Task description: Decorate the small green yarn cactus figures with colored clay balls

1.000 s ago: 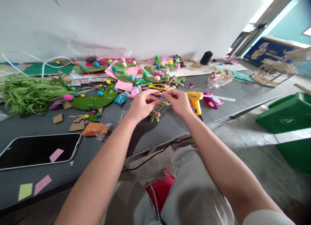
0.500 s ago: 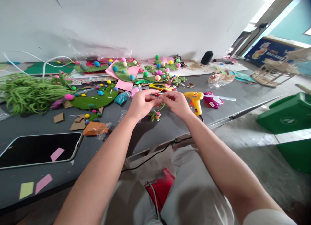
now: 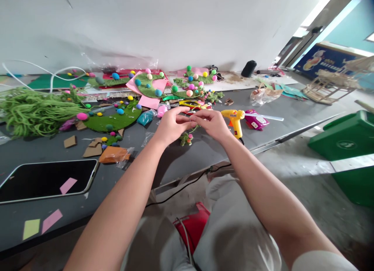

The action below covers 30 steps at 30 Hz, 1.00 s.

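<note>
My left hand (image 3: pixel 173 124) and my right hand (image 3: pixel 212 124) meet above the table, fingertips touching or nearly so. Both are closed in a pinch, and what lies between the fingers is mostly hidden. Just below them is a small green fuzzy sprig (image 3: pixel 186 139) with a pink ball on it; whether it joins what I pinch, I cannot tell. To the right of my right hand stands a yellow glue gun (image 3: pixel 236 122) with a clear glue stick (image 3: pixel 267 117) out of its back. A magenta power strip (image 3: pixel 256 120) lies beside it.
Green felt pieces (image 3: pixel 113 121) with coloured balls lie to the left and behind. A heap of green yarn (image 3: pixel 37 111), a phone (image 3: pixel 49 180), an orange packet (image 3: pixel 113 155) and cardboard scraps (image 3: pixel 93 149) cover the left side. Green bins (image 3: pixel 344 136) stand on the floor at right.
My right hand has shifted slightly left, its fingers closer to my left fingertips. A bluish bit seen between the fingers earlier is now hidden. The rest stays in place.
</note>
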Motion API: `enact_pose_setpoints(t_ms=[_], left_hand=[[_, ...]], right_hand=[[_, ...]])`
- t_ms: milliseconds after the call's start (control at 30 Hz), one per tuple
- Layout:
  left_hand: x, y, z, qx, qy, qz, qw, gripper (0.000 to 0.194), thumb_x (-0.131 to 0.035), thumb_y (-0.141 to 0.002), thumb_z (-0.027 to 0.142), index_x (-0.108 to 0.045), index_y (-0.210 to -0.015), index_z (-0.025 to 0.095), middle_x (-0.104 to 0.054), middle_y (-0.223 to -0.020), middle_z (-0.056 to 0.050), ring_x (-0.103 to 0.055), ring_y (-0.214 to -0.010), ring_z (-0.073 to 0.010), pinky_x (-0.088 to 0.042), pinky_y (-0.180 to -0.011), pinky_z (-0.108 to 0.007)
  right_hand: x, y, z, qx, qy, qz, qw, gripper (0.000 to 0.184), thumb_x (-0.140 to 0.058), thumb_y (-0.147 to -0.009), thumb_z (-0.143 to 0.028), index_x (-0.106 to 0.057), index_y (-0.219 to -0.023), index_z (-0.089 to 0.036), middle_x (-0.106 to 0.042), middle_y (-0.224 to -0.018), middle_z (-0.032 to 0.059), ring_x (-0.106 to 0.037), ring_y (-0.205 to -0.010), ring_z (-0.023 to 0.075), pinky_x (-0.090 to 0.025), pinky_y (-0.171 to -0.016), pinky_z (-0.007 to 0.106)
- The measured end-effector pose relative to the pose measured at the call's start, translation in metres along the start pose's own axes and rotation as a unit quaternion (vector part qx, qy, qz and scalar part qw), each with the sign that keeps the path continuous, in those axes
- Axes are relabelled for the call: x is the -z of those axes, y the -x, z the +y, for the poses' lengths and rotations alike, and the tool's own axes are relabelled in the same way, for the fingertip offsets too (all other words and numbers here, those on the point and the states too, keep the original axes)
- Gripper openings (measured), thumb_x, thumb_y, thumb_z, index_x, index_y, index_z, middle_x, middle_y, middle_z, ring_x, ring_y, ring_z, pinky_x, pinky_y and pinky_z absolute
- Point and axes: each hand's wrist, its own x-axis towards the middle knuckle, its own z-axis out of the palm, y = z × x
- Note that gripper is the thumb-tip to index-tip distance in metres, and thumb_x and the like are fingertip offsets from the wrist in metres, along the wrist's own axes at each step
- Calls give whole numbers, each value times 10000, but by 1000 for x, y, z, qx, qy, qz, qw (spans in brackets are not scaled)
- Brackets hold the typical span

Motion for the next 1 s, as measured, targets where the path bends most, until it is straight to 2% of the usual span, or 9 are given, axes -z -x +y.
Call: enact_pose_setpoints(t_ms=[100, 200, 333, 433, 500, 633, 800, 933, 1000], left_hand=[[0, -1, 0, -1, 6, -4, 1000, 698, -926, -700, 370, -658, -1302, 140, -815, -907, -100, -783, -900, -304, -623, -786, -407], [1, -1, 0, 3, 1, -7, 1000, 685, -923, -703, 381, -668, -1293, 145, -809, -863, -86, -781, -871, -300, -626, -784, -417], [0, 0, 1, 6, -18, -9, 1000, 663, -929, -692, 328, -678, -1280, 152, -808, -980, -110, -771, -984, -308, -623, -842, -411], [-1, 0, 1, 14, 34, -25, 999, 697, -918, -698, 269, -636, -1326, 153, -793, -1089, -123, -759, -1061, -304, -625, -877, -399], [-1, 0, 1, 21, 65, -29, 997, 740, -913, -703, 259, -595, -1361, 146, -793, -1098, -127, -759, -1063, -303, -629, -867, -400], [1, -1, 1, 9, 34, -4, 999, 730, -937, -674, 298, -620, -1311, 137, -810, -997, -118, -773, -968, -299, -624, -817, -397], [3, -2, 0, -4, 29, -2, 1000, 567, -904, -721, 353, -685, -1206, 157, -801, -839, -75, -780, -839, -274, -624, -788, -401], [4, -1, 0, -6, 27, 5, 1000, 513, -881, -749, 347, -698, -1191, 163, -801, -927, -94, -775, -891, -268, -621, -848, -412], [4, 0, 1, 1, 35, -9, 999, 540, -884, -742, 306, -680, -1222, 169, -797, -1016, -105, -765, -979, -275, -612, -891, -411]], right_hand=[[0, -1, -1, 1, 12, -11, 1000, 164, -756, -856, -349, -799, -818, -196, -773, -815, 23, -670, -772, 162, -516, -744, 314], [1, -2, 1, -9, 13, 23, 1000, 224, -759, -853, -398, -766, -780, -187, -742, -761, 11, -624, -714, 141, -493, -704, 301], [2, -4, 6, -34, -26, 69, 997, 266, -777, -832, -451, -784, -873, -189, -758, -802, 23, -639, -728, 149, -504, -696, 305], [0, -3, 7, -32, -28, 37, 998, 305, -796, -818, -435, -801, -1011, -199, -792, -953, 52, -689, -845, 178, -542, -769, 325], [-2, -2, 6, -17, -13, 11, 1000, 262, -795, -819, -378, -810, -1006, -195, -799, -999, 64, -704, -891, 191, -551, -815, 341], [-8, -1, 5, 28, 18, 21, 999, 102, -747, -840, -286, -815, -842, -210, -792, -914, 48, -703, -875, 194, -538, -806, 342], [-8, -4, 6, 4, 28, 51, 998, 185, -748, -850, -380, -787, -798, -206, -765, -808, 26, -659, -774, 176, -506, -720, 324], [-5, -6, 7, -26, 8, 81, 996, 277, -743, -854, -466, -801, -863, -195, -746, -752, 24, -634, -712, 164, -489, -669, 317], [-4, -5, 6, -21, -7, 60, 998, 294, -749, -857, -476, -814, -934, -199, -777, -840, 43, -670, -776, 178, -518, -717, 328]])
